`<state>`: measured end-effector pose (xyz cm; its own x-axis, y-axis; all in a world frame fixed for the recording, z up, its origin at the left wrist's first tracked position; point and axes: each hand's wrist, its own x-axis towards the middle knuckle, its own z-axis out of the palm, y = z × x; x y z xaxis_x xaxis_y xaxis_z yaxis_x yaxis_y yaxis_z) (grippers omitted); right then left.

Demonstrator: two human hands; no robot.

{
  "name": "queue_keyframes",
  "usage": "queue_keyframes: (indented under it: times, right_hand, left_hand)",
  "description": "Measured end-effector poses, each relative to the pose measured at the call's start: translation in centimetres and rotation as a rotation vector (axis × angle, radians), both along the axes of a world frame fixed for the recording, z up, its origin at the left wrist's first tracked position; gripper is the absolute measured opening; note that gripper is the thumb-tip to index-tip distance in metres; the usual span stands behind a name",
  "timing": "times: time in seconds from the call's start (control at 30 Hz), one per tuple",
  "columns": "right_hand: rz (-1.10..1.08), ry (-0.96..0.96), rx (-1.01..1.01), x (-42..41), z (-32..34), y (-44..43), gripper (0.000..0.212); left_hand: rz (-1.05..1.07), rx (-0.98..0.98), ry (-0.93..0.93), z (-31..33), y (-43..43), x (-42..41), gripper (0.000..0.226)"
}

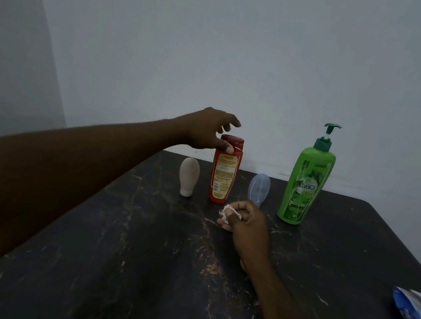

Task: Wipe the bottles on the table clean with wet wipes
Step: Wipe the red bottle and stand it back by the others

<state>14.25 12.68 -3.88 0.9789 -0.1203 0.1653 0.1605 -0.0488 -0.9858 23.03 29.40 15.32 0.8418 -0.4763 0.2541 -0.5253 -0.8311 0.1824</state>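
The left hand is spreading wide over the red bottle's cap — thumb touching it — while the right hand is pinching a crumpled wipe.

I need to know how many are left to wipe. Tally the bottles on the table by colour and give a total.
Red bottle: 1
Green pump bottle: 1
Beige bottle: 1
Pale blue bottle: 1
Total: 4 bottles
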Motion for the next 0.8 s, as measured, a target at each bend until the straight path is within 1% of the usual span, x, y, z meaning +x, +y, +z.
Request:
queue_keyframes:
  times: [0.1, 0.2, 0.33, 0.47, 0.63, 0.73, 0.8]
  right_hand:
    - [0.006, -0.009, 0.020, 0.1, -0.1, 0.0, 0.008]
    - [0.003, -0.005, 0.019, 0.2, -0.1, -0.1, 0.008]
    - [0.007, -0.007, 0.025, 0.2, -0.1, -0.2, 0.008]
    - [-0.028, -0.033, 0.021, -0.2, 0.3, -0.4, 0.006]
    - [-0.137, -0.090, 0.017, -1.3, 1.3, -0.6, 0.006]
    - [-0.200, -0.111, -0.002, -2.5, 2.1, -0.9, 0.003]
    - [-0.236, -0.090, -0.023, -3.6, 2.4, -1.5, 0.003]
  left_hand:
    - [0.009, 0.092, 0.022, 0.3, -1.6, 0.5, 0.068]
    - [0.009, 0.127, 0.018, -0.1, -2.7, 0.5, 0.054]
    - [0.019, 0.095, -0.020, -0.9, -3.5, -0.2, 0.040]
    - [0.031, 0.042, -0.037, -0.8, -2.8, -1.9, 0.035]
    - [0.073, -0.106, -0.028, -0.7, -1.2, -5.6, 0.032]
    - [0.130, -0.238, -0.015, -0.3, -0.1, -8.3, 0.032]
    - [0.184, -0.338, 0.004, -0.5, 0.6, -10.4, 0.029]
